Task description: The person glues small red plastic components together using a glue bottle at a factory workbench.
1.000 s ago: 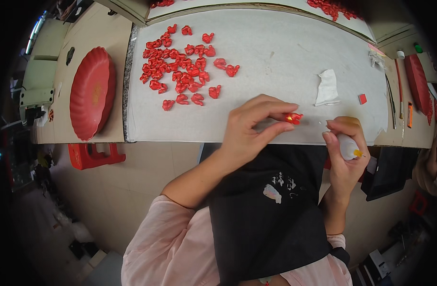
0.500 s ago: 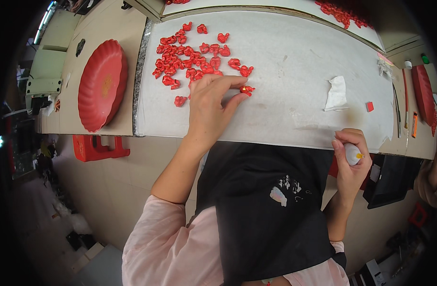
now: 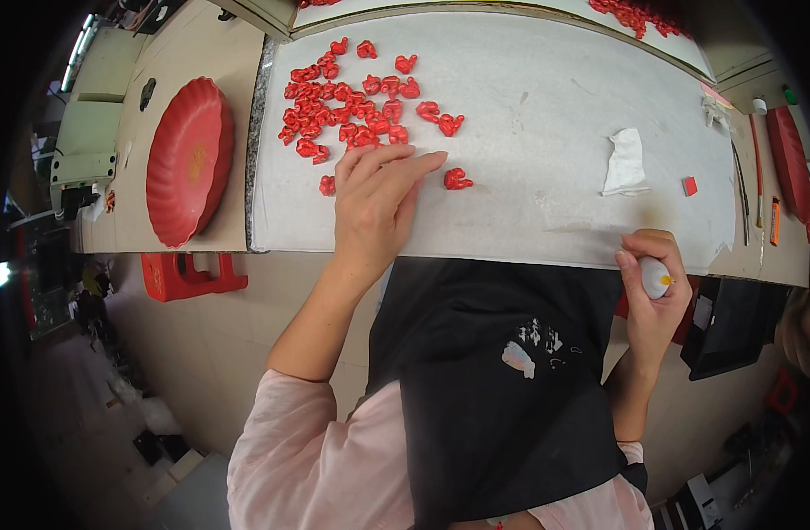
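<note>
My left hand [image 3: 376,199] hovers over the white work sheet [image 3: 529,97] with its index finger stretched out and nothing visible in its fingers. Just right of its fingertips lies a single small glossy red figurine [image 3: 457,179], apart from the hand. Beyond the fingers a loose cluster of similar red figurines [image 3: 341,115] covers the left part of the sheet, and the hand hides some of the nearest. At the front edge, on the right, my right hand [image 3: 657,291] is wrapped round a small white squeeze bottle [image 3: 655,277] with a yellow tip.
A red scalloped tray [image 3: 180,168] stands on the left. To the right lie a crumpled white tissue [image 3: 625,163], a small red square [image 3: 690,186], a brush [image 3: 757,168] and an orange cutter [image 3: 775,221]. A raised shelf edge [image 3: 502,19] runs along the back.
My left hand has let go of one red figurine, now lying on the sheet, and has drawn back to the left. My right hand still grips the bottle in nearly the same place.
</note>
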Demonstrator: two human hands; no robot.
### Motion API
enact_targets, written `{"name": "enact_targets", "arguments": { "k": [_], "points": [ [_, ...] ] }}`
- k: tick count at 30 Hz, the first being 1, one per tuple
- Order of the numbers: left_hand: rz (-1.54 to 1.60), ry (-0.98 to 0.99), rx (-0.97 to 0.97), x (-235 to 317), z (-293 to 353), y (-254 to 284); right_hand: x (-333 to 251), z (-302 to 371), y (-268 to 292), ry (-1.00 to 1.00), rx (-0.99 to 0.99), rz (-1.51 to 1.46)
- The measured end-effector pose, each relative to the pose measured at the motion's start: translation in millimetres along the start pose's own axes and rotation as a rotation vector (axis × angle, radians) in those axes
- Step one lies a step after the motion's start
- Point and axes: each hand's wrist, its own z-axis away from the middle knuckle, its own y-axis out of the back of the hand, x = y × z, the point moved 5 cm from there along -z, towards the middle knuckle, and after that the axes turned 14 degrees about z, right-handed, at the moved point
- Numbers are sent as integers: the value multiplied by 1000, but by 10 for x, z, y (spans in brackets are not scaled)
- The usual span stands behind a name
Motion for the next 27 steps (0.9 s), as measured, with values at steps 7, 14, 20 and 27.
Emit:
{"name": "enact_targets", "arguments": {
  "k": [7,14,20,27],
  "points": [
    [-24,-97,8,-10,-540,284,25,-31,91,-10,6,-3],
    [-122,-231,-225,-344,-1800,-212,85,-113,105,12,23,-28],
    [-232,-131,-293,-268,-2510,-1022,248,-157,156,-34,30,-33],
    [-136,-243,-125,-241,-2418,-1029,279,-104,183,16,-14,-8]
  ]
}}
